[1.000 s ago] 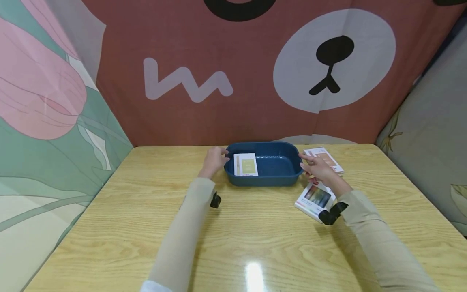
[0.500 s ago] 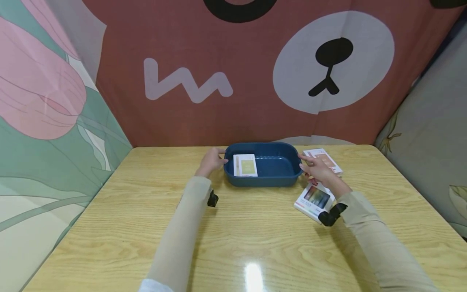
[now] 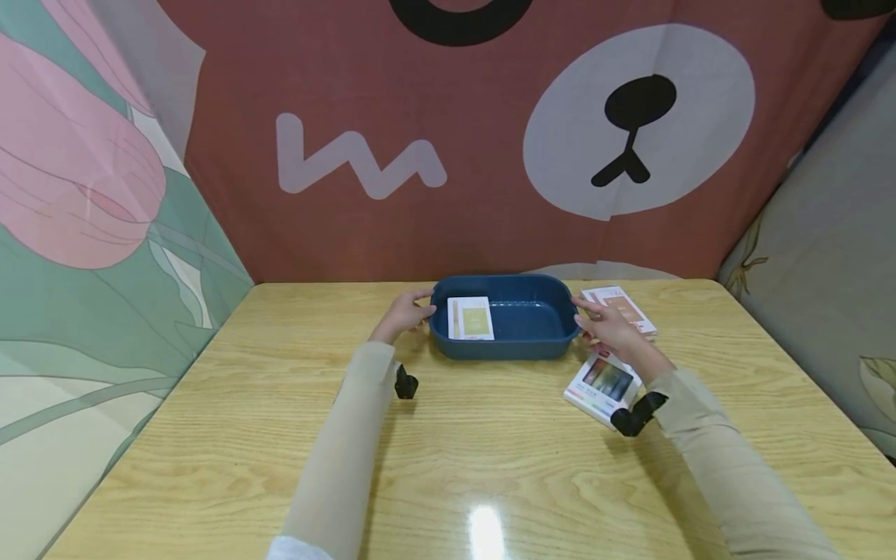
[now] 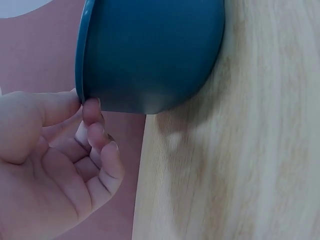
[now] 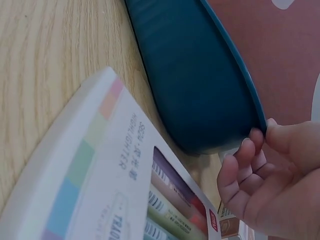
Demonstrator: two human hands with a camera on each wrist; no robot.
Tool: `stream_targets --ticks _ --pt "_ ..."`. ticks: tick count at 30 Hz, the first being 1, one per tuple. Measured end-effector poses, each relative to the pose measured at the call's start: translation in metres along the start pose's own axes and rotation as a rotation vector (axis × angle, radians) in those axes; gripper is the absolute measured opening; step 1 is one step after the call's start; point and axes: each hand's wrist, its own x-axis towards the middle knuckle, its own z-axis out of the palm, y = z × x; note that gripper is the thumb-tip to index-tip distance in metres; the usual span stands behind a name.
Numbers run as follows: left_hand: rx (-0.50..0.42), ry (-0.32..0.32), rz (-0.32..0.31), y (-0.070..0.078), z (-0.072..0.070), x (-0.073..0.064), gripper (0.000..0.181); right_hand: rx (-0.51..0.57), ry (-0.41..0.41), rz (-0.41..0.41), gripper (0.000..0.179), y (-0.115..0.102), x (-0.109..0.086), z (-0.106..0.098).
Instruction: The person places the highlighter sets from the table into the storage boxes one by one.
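While a dark-blue, rounded-rectangular basin (image 3: 535, 320) stands near the far edge of the wood-grained table (image 3: 231, 435) in the head view, a flat white-and-yellow box (image 3: 471, 319) sits inside the basin's left end, a white-and-peach box (image 3: 630, 304) to its right, a white windowed highlighter box (image 3: 595, 389) front-right of it. In the left wrist view, the left hand (image 4: 55, 165) pinches the basin's rim; in the right wrist view, the right hand (image 5: 280, 182) pinches its opposite end.

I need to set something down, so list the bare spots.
Bare: the table left of the left sleeve, and its front stretch between that and the right sleeve; in the blue tub, the floor right of the inner box. Crowded: the tub's right end, where the right hand, highlighter box and orange-labelled box bunch together.
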Motion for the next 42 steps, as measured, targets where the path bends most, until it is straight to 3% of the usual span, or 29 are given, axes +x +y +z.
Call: stream_targets --ticks 5,15,22,25,31,36,42 --pt "-0.053 -0.008 0.001 -0.001 0.002 0.0 0.043 0.063 0.001 -0.008 0.052 0.001 -0.002 0.001" --pt "-0.288 -0.054 0.024 -0.016 0.004 0.004 0.045 0.11 0.016 0.005 0.052 0.004 -0.001 0.001" --pt "-0.319 -0.048 0.033 -0.016 0.006 0.003 0.044 0.205 0.034 -0.062 0.058 0.01 -0.004 -0.009" --pt "-0.321 -0.045 0.021 -0.015 0.006 0.003 0.045 0.198 0.051 -0.074 0.061 0.011 -0.006 -0.013" --pt "-0.322 -0.044 0.002 -0.014 0.005 0.003 0.045 0.118 0.145 -0.049 0.064 0.019 -0.004 -0.02" --pt "-0.322 -0.048 0.011 -0.014 0.005 0.002 0.045 -0.055 0.231 -0.039 0.063 0.024 -0.003 -0.026" --pt "-0.314 -0.045 -0.004 -0.014 0.004 0.002 0.045 -0.294 0.314 -0.085 0.054 0.022 -0.007 -0.031"
